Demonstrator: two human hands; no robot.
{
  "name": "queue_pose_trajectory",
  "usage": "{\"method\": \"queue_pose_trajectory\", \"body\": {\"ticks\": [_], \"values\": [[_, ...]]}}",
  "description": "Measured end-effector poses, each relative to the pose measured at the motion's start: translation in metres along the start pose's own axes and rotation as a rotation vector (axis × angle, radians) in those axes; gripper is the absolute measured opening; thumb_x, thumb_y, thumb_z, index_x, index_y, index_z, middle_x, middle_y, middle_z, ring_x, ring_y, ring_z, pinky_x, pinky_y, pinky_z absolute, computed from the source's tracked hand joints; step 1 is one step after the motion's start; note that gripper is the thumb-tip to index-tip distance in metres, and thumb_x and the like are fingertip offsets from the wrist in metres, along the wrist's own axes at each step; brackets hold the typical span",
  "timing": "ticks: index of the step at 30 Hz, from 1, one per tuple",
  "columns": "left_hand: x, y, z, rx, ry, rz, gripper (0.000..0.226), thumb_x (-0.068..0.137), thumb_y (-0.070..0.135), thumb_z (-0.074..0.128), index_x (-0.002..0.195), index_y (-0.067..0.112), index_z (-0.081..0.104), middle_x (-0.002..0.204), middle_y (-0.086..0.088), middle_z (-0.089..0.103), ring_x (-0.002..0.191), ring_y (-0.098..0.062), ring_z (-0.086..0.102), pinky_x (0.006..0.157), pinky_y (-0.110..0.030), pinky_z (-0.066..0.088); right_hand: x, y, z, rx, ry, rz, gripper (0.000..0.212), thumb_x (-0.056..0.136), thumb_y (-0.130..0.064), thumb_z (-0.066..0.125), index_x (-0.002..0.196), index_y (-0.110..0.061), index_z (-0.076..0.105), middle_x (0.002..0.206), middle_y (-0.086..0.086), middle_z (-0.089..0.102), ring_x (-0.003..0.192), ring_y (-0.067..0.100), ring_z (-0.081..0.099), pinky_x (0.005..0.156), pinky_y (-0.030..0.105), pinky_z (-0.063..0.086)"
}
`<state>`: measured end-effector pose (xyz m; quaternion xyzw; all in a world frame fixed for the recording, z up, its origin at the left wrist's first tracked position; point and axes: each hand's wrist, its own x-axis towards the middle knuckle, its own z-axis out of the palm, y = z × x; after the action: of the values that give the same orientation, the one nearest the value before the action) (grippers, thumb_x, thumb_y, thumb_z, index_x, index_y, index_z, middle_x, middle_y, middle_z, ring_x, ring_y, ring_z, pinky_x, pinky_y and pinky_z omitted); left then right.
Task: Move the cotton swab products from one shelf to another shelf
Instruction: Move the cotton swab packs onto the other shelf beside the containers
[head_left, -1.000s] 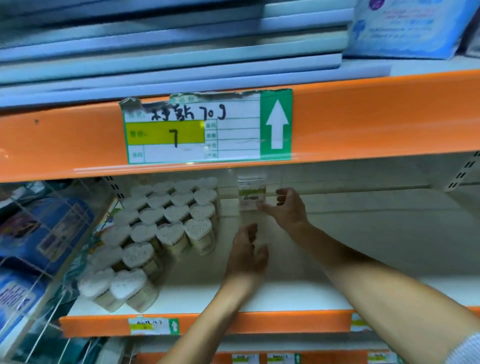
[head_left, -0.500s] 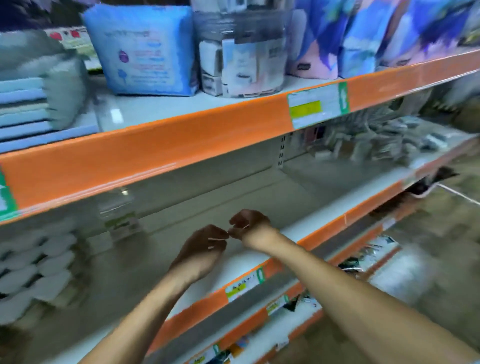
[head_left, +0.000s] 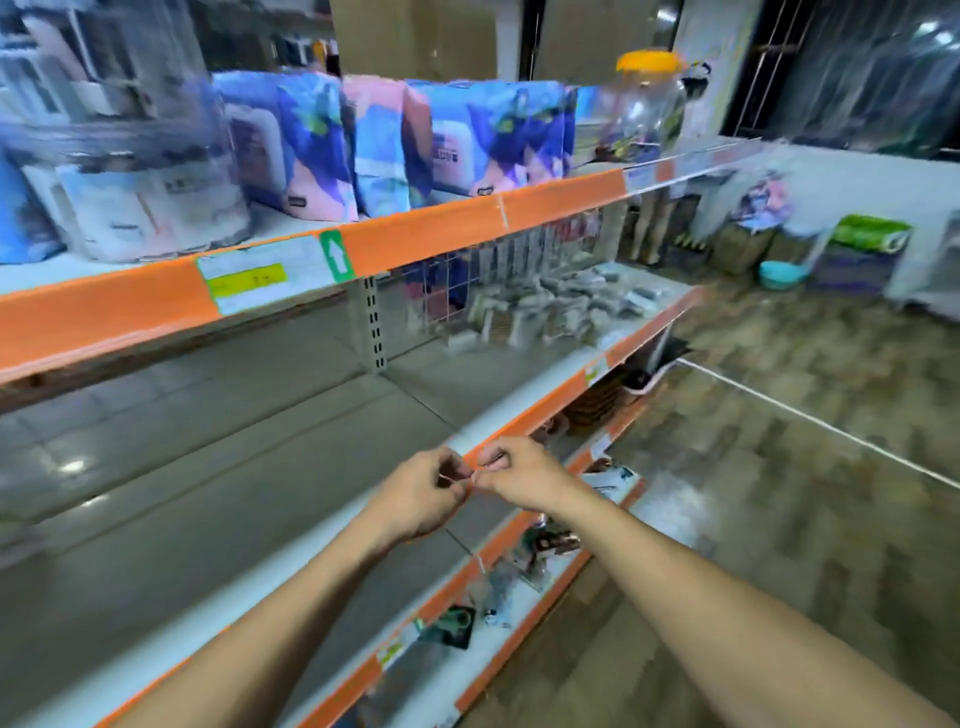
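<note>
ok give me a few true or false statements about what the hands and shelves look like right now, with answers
1. The left hand and right hand meet fingertip to fingertip in front of the middle shelf. True.
2. The right hand grips a tub of cotton swabs. False: neither hand holds a tub; the fingers are curled, and whether they pinch something tiny cannot be told.
3. The jar at the far end of the top shelf has an orange lid. True.
4. The label on the top shelf edge has a red arrow. False: its arrow panel is green.
</note>
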<state>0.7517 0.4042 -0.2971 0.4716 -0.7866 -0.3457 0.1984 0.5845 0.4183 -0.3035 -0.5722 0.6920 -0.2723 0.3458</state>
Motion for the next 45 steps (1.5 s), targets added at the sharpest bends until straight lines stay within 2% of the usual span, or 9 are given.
{"method": "queue_pose_trajectory", "body": {"ticks": [4,10,14,18,27,34,38,42,45], "values": [[0.024,0.038,0.031,0.017,-0.032,0.017,0.012,0.087,0.018,0.068,0.084,0.026,0.061,0.091,-0.001,0.071,0.085,-0.019,0.067,0.084,-0.033,0.054,-0.012,0.023,-0.045,0.015,0.028,0.025,0.021,0.076,-0.018,0.080,0.081,-0.023,0.060,0.084,0.002,0.066,0.081,0.016,0.060,0.073,0.026,0.047],[0.053,0.086,0.082,0.073,-0.081,0.031,0.012,0.087,0.023,0.066,0.096,0.015,0.069,0.096,-0.001,0.072,0.089,-0.018,0.067,0.083,-0.034,0.054,-0.038,0.075,-0.110,0.013,0.086,0.100,0.015,0.079,-0.026,0.076,0.086,-0.027,0.063,0.080,-0.010,0.063,0.081,0.014,0.063,0.076,0.024,0.048],[0.068,0.114,0.110,0.125,-0.114,0.023,0.027,0.080,0.036,0.061,0.098,0.018,0.069,0.098,0.001,0.072,0.093,-0.017,0.067,0.086,-0.033,0.053,-0.049,0.106,-0.147,0.010,0.119,0.152,0.026,0.061,-0.040,0.075,0.079,-0.026,0.063,0.074,-0.012,0.060,0.073,0.013,0.061,0.080,0.032,0.055],[0.087,0.137,0.139,0.126,-0.107,0.052,0.013,0.089,0.019,0.064,0.101,0.016,0.068,0.101,0.000,0.070,0.097,-0.017,0.066,0.086,-0.026,0.051,-0.056,0.131,-0.186,0.021,0.173,0.185,0.014,0.075,-0.030,0.075,0.082,-0.028,0.063,0.085,-0.004,0.067,0.078,0.014,0.064,0.074,0.027,0.050],[0.142,0.167,0.178,0.157,-0.193,0.095,0.009,0.087,0.027,0.064,0.095,0.025,0.063,0.100,0.002,0.069,0.095,-0.017,0.065,0.088,-0.037,0.053,-0.035,0.169,-0.227,0.047,0.180,0.234,0.022,0.076,-0.033,0.075,0.095,-0.029,0.065,0.091,-0.010,0.066,0.094,0.015,0.065,0.089,0.031,0.050],[0.216,0.184,0.196,0.174,-0.158,0.099,0.019,0.089,0.025,0.062,0.108,0.020,0.066,0.107,0.003,0.068,0.098,-0.015,0.063,0.083,-0.025,0.048,0.018,0.190,-0.263,0.052,0.190,0.238,0.024,0.080,-0.028,0.075,0.102,-0.023,0.066,0.099,-0.003,0.067,0.085,0.011,0.063,0.061,0.019,0.043],[0.271,0.196,0.203,0.147,-0.136,0.079,0.017,0.086,0.020,0.061,0.103,0.020,0.067,0.105,0.000,0.069,0.094,-0.016,0.062,0.078,-0.025,0.047,0.062,0.200,-0.290,0.056,0.194,0.263,0.016,0.077,-0.030,0.075,0.086,-0.027,0.062,0.099,-0.001,0.069,0.090,0.016,0.065,0.067,0.023,0.045],[0.323,0.211,0.206,0.114,-0.124,0.095,0.013,0.089,0.018,0.061,0.100,0.014,0.067,0.099,-0.003,0.069,0.085,-0.014,0.059,0.072,-0.023,0.042,0.102,0.205,-0.319,0.065,0.184,0.234,0.009,0.080,-0.019,0.070,0.082,-0.023,0.063,0.094,-0.011,0.064,0.075,0.006,0.061,0.056,0.016,0.042],[0.358,0.218,0.208,0.094,-0.111,0.085,0.012,0.089,0.023,0.063,0.100,0.020,0.066,0.099,0.003,0.066,0.090,-0.012,0.058,0.076,-0.022,0.041,0.130,0.210,-0.337,0.080,0.179,0.234,0.014,0.076,-0.026,0.072,0.087,-0.026,0.062,0.099,-0.014,0.063,0.087,0.009,0.062,0.063,0.017,0.045]]}}
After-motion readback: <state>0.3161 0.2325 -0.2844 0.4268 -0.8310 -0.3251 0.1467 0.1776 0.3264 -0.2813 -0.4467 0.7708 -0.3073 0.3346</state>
